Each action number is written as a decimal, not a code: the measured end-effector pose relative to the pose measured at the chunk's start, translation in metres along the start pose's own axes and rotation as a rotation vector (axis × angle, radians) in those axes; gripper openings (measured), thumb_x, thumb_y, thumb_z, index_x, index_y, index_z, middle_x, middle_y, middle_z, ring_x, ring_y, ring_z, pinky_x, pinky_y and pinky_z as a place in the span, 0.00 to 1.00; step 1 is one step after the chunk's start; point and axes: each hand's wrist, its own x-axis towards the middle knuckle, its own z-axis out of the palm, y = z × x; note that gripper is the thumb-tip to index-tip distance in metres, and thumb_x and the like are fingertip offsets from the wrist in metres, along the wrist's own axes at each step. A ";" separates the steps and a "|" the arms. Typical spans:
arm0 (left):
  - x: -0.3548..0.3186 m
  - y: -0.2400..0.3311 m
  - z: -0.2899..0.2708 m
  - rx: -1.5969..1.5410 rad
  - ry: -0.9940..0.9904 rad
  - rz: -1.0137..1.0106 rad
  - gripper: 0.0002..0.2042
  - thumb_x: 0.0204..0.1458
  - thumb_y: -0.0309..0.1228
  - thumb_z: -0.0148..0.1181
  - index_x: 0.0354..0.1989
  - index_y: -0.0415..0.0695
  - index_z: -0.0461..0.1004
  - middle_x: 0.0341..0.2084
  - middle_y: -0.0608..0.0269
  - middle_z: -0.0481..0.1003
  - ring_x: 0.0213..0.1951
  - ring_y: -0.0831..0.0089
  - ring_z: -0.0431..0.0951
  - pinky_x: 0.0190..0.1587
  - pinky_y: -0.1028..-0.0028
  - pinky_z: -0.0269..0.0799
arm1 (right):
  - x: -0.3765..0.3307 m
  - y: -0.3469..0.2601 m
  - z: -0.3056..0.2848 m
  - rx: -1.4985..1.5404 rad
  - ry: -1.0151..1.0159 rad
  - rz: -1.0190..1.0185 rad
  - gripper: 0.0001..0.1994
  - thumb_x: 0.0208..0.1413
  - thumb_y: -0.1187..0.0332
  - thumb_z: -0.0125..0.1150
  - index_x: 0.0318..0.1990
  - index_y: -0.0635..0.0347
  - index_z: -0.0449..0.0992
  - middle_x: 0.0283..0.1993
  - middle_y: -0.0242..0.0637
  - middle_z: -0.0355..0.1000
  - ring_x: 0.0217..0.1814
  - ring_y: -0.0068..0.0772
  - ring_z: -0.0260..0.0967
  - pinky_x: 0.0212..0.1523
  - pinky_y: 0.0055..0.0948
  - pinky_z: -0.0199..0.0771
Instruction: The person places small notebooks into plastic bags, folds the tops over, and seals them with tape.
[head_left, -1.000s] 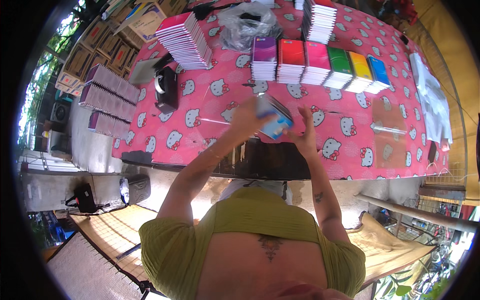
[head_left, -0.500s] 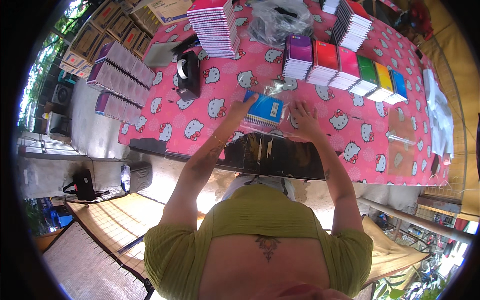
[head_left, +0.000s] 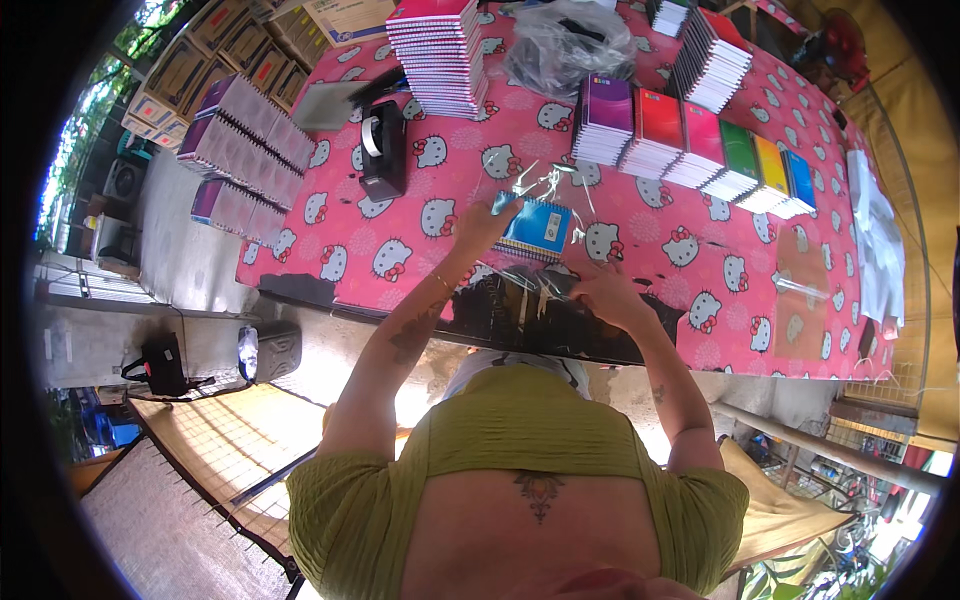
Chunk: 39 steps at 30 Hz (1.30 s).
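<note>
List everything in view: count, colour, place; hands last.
Notebook: at least one, blue, front centre
Wrap: uncountable, clear, by notebook
Notebook row: six stacks, purple, red, pink, green, yellow, blue, right
Tall stacks: two, red-topped, far side
Side stacks: several, purple-grey, left
Tape dispenser: one, black, left
Plastic bag: one, clear, far centre
Sheeting: uncountable, white, right edge
Boxes: several, brown, far left
Tablecloth: one, pink, table
Bag: one, black, lower left
Shirt: one, green, bottom
Left hand: one, holding notebook
Right hand: one, near front edge

I'm facing a pink table (head_left: 400, 290), grey floor (head_left: 165, 270) showing on my left, yellow tarp (head_left: 915, 190) hanging on my right. Daylight is coming through trees (head_left: 135, 45) far left; sun is hitting a tan sheet (head_left: 230, 430), lower left.
</note>
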 end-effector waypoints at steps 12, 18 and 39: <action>0.003 0.004 -0.006 0.025 -0.103 0.115 0.37 0.50 0.68 0.51 0.42 0.39 0.78 0.32 0.41 0.79 0.40 0.44 0.79 0.43 0.52 0.72 | 0.023 -0.055 0.030 0.527 -0.301 -0.016 0.13 0.52 0.65 0.63 0.45 0.56 0.79 0.49 0.42 0.73 0.49 0.43 0.74 0.52 0.43 0.70; -0.006 -0.047 0.000 -0.052 -0.005 0.289 0.26 0.59 0.55 0.48 0.38 0.40 0.79 0.32 0.49 0.79 0.38 0.47 0.78 0.42 0.53 0.70 | 0.020 -0.065 0.028 0.528 -0.096 0.238 0.12 0.53 0.64 0.63 0.45 0.50 0.80 0.54 0.34 0.73 0.57 0.39 0.70 0.57 0.45 0.65; 0.023 -0.041 -0.010 -0.613 -0.162 0.196 0.21 0.61 0.46 0.56 0.47 0.36 0.75 0.30 0.60 0.78 0.28 0.73 0.77 0.34 0.77 0.73 | 0.040 0.007 0.019 1.447 0.276 0.846 0.19 0.64 0.56 0.55 0.57 0.57 0.71 0.48 0.33 0.75 0.47 0.24 0.72 0.43 0.24 0.72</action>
